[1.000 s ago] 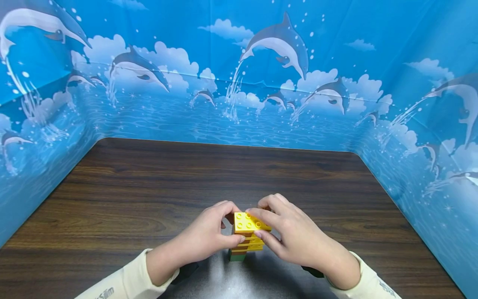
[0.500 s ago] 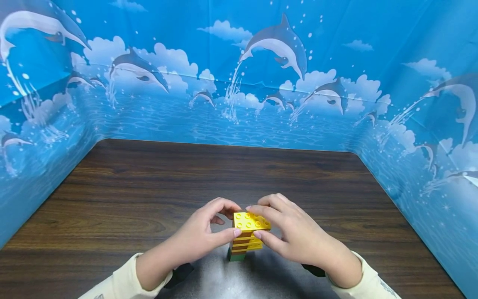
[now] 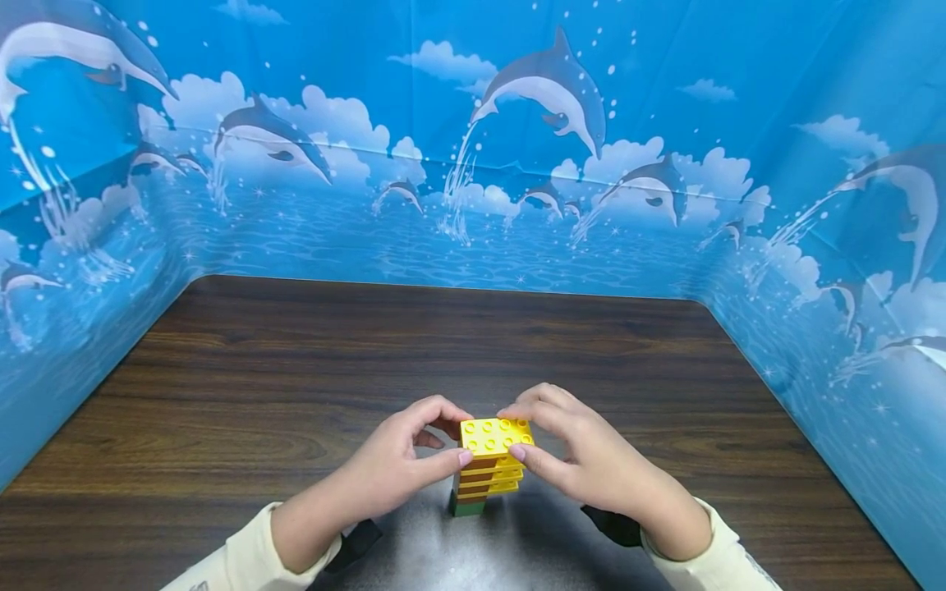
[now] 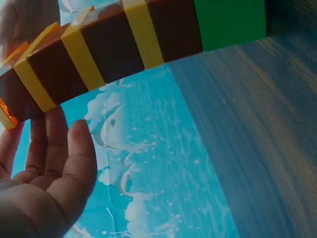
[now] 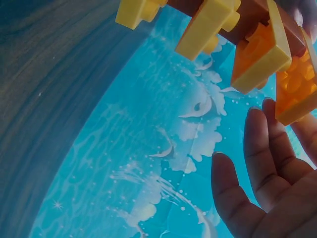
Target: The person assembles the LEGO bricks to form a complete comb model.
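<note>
A narrow tower of toy building bricks stands upright on the table, with a green brick (image 3: 469, 504) at its foot. Above it, brown bricks (image 4: 111, 47) alternate with thin yellow bricks (image 5: 205, 29) that jut out to the right. The topmost yellow brick (image 3: 489, 440) shows its studs. At its left end my left hand (image 3: 402, 443) pinches it, thumb at the front edge and index finger at the back corner. My right hand (image 3: 580, 447) pinches the right end, thumb in front and fingers behind. Both hands' remaining fingers hang loosely beside the tower in the wrist views.
The dark wood-grain table (image 3: 355, 345) stretches behind and to both sides of the tower. A blue dolphin-print cloth (image 3: 332, 213) walls it at the back and sides. A grey shiny area (image 3: 443, 566) lies in front.
My left hand has drawn back slightly to the left. The right hand's fingers have slid right along the top brick, uncovering more studs. The tower stays in place.
</note>
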The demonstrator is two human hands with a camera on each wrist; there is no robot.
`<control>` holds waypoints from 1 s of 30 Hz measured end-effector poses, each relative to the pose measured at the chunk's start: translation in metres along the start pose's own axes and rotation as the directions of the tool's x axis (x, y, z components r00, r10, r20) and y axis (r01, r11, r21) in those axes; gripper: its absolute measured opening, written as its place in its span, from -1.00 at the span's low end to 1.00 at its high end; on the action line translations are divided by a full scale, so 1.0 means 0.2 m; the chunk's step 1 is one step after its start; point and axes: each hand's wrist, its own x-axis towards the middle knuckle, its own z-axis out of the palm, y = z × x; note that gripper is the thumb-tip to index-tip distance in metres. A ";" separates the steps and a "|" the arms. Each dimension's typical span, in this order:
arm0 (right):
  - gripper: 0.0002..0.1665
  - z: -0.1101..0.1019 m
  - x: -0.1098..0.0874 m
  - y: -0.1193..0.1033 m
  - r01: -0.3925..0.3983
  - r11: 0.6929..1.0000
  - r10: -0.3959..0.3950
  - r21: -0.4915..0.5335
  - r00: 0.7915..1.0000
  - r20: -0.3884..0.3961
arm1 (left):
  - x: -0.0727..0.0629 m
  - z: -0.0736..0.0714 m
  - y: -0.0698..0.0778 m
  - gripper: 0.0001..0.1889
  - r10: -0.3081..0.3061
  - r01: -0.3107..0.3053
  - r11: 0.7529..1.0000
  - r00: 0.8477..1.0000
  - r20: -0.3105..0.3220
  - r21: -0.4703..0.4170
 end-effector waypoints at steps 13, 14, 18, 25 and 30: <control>-0.67 0.00 -0.01 0.02 0.004 0.999 -0.005 0.049 1.000 0.016 | 0.01 0.00 -0.02 -0.71 0.021 -0.021 1.000 1.000 0.012 0.007; -0.67 0.00 -0.01 0.02 0.007 0.999 -0.008 0.050 1.000 0.018 | 0.00 0.00 -0.02 -0.70 0.025 -0.025 1.000 1.000 0.014 0.008; -0.66 0.00 -0.01 0.02 0.002 0.999 -0.003 0.051 1.000 0.031 | 0.00 -0.01 -0.01 -0.67 0.030 -0.030 0.999 0.999 0.018 0.036; -0.66 0.00 -0.01 0.02 -0.010 0.999 0.009 0.050 1.000 0.024 | 0.00 0.01 0.00 -0.71 -0.016 0.016 0.996 1.000 0.000 0.084; -0.60 0.02 -0.01 0.02 -0.035 0.998 0.033 0.059 0.999 0.027 | -0.01 0.02 -0.01 -0.70 -0.003 0.005 0.993 1.000 -0.016 0.116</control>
